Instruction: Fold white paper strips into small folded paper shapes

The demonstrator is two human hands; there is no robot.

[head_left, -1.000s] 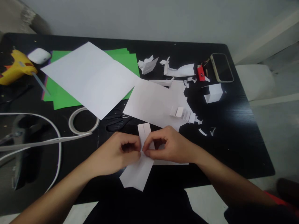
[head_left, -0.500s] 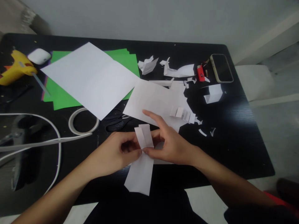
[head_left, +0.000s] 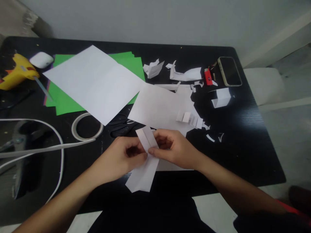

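A folded white paper strip (head_left: 143,174) is held over the near edge of the black table (head_left: 243,142). My left hand (head_left: 121,158) pinches it from the left, fingers curled. My right hand (head_left: 175,149) grips it from the right, thumb and fingers closed on its upper part. The strip's top end sticks up between the two hands, with a slit down its middle. Beyond the hands lies a cut white sheet (head_left: 160,106) with small folded tabs (head_left: 189,118).
A large white sheet (head_left: 94,81) lies over green paper (head_left: 63,100). Yellow glue gun (head_left: 14,69) and white mouse (head_left: 41,59) at far left. White cable (head_left: 48,147), scissors (head_left: 121,127), paper scraps (head_left: 184,74), red lighter (head_left: 208,76), phone (head_left: 229,71).
My right forefinger stretched out half a second ago and has curled back onto the strip. The strip has tilted slightly, its lower end swinging left.
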